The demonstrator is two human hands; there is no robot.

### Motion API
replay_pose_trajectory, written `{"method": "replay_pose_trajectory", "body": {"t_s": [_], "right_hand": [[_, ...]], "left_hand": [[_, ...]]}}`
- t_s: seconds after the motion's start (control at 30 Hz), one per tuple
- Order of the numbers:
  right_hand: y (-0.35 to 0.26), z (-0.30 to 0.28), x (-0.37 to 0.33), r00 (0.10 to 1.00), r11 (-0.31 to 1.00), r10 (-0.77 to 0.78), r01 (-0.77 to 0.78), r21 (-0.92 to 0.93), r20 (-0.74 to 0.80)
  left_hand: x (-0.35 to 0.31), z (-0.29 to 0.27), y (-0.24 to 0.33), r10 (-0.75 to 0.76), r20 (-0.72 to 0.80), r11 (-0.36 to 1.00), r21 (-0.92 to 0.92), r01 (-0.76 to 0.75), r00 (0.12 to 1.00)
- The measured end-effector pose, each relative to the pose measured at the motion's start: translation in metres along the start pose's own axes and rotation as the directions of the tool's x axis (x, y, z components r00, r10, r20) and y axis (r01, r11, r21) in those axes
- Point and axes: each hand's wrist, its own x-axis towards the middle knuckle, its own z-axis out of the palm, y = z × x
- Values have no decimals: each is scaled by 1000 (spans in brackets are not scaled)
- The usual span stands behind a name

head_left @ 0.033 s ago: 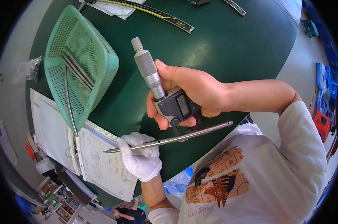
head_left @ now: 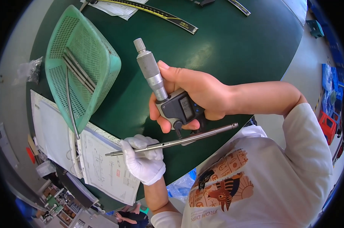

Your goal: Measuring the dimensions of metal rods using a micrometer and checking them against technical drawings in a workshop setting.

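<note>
My left hand point(head_left: 143, 161), in a white glove, grips a long thin metal rod point(head_left: 210, 132) near its left end and holds it almost level above the table edge. My right hand point(head_left: 202, 91), bare, is wrapped around a digital micrometer point(head_left: 179, 108). Its silver thimble point(head_left: 149, 68) points up and away from me. The lower end of the micrometer's dark frame meets the rod near its middle. My fingers hide whether the jaws close on the rod.
A green plastic basket point(head_left: 103, 60) with several metal rods lies tilted at the left on the dark green table point(head_left: 236, 49). An open ring binder with drawings point(head_left: 100, 171) lies under it. A long ruler point(head_left: 160, 15) lies at the far edge. Red and blue crates point(head_left: 327, 123) stand on the floor at right.
</note>
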Motion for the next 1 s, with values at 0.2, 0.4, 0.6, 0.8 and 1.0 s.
{"method": "replay_pose_trajectory", "body": {"t_s": [0.2,0.4,0.6,0.8,1.0], "right_hand": [[1,0,0,999,995,-2,-1,98,34],[3,-2,0,996,997,-15,8,77,88],[4,-1,-2,998,999,-12,9,52,64],[5,-3,0,996,999,-5,1,53,84],[2,1,-3,997,998,-45,47,-40,57]], "left_hand": [[-5,6,-6,-58,-149,998,30,64,987],[-4,3,-9,-99,-72,991,84,105,992],[-4,5,-9,-109,-67,993,41,112,992],[-4,7,-10,-96,-111,994,45,101,989],[-4,5,-10,-106,-103,994,26,109,989]]}}
